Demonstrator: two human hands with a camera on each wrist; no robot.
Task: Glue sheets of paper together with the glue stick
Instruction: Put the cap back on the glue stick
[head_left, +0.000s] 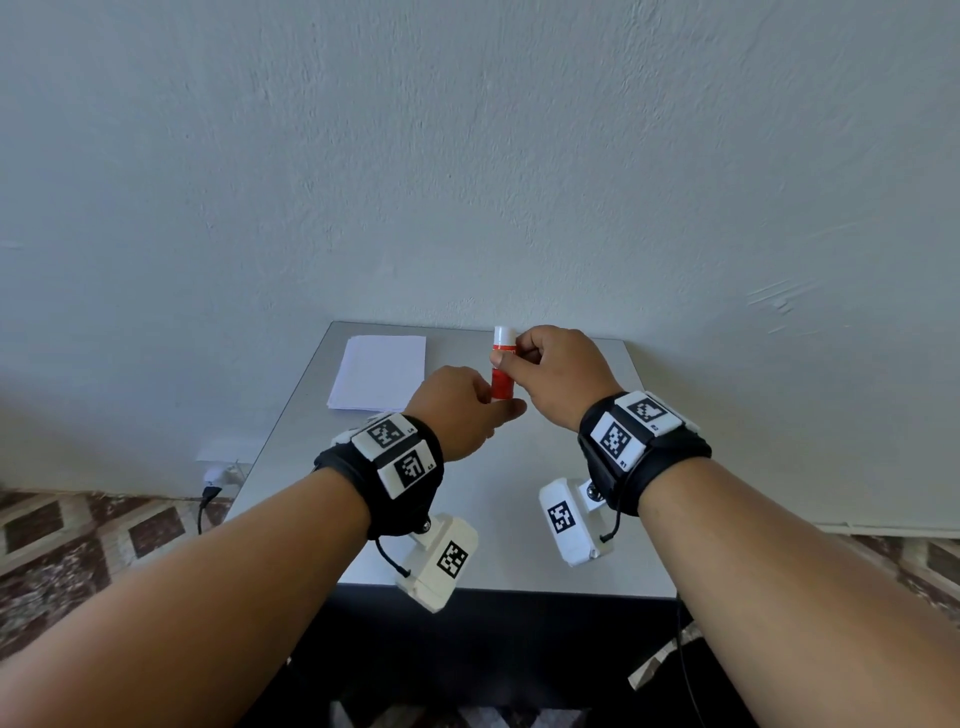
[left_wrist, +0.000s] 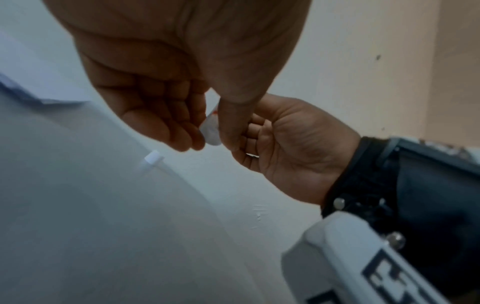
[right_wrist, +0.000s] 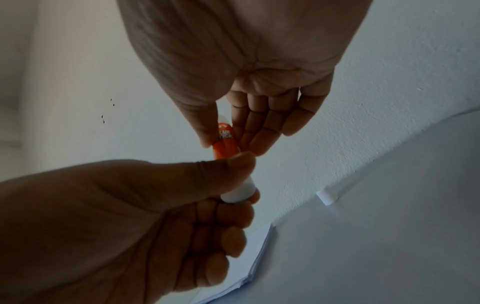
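Partly our fingers are hiding the glue stick; we are holding it upright above the counter, its smooth orange barrel pinched in our right hand, its white base gripped by our left hand; a small white cap is lying by the wall; flat sheets of paper are sitting stacked at the counter's far left.

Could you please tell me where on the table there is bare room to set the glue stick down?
Bare tabletop lies near the front edge and right of the paper stack. The white cap stands by the wall.
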